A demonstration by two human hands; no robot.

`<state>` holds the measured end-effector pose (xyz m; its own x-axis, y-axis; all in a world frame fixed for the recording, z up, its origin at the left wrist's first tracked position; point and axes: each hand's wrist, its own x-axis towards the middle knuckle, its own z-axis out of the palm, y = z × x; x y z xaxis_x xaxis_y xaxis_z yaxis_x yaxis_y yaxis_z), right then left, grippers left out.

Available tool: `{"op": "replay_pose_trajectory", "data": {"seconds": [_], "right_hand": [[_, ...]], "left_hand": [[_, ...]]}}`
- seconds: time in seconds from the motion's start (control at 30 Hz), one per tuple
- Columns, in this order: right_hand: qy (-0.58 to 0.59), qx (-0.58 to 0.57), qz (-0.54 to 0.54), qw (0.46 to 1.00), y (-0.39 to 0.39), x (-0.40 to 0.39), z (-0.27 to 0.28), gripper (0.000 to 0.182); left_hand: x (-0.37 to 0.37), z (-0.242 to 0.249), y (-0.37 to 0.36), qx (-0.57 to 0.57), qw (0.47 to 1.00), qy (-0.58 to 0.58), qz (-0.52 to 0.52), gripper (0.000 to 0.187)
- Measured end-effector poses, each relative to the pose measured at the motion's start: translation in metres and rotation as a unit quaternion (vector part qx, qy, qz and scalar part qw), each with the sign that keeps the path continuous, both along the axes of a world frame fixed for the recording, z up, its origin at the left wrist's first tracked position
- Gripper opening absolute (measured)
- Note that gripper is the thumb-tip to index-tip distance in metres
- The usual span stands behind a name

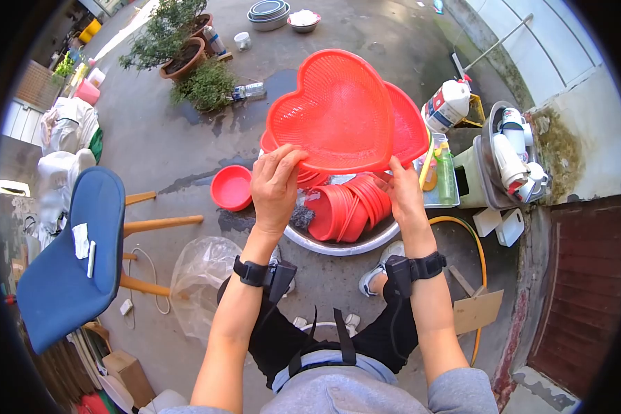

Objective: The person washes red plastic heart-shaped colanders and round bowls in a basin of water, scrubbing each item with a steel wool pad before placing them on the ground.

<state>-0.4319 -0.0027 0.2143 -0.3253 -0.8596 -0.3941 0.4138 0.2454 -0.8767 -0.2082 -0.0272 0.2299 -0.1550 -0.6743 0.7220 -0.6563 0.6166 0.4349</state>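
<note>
Basket above — bowls in basin

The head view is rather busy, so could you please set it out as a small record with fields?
Left hand: grips heart basket, lower left rim
Right hand: grips its lower right rim
Behind basket: second heart basket, partly hidden
Basin: metal rim, red tubs inside
Ground left of basin: red bowl, clear bag
Far left: blue chair
Right of basin: yellow hose
</note>
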Motion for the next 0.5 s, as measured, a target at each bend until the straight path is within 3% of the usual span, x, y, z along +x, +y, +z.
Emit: {"op": "replay_pose_trajectory", "data": {"seconds": [0.23, 0.5], "right_hand": [[-0.022, 0.025, 0.058, 0.998, 0.004, 0.017, 0.002, 0.034], [-0.107, -0.056, 0.114, 0.986, 0.006, 0.03, -0.009, 0.037]], "left_hand": [[-0.004, 0.0, 0.001, -0.026, 0.999, -0.032, 0.012, 0.027], [-0.016, 0.002, 0.009, -0.022, 0.996, -0.083, -0.025, 0.036]]}}
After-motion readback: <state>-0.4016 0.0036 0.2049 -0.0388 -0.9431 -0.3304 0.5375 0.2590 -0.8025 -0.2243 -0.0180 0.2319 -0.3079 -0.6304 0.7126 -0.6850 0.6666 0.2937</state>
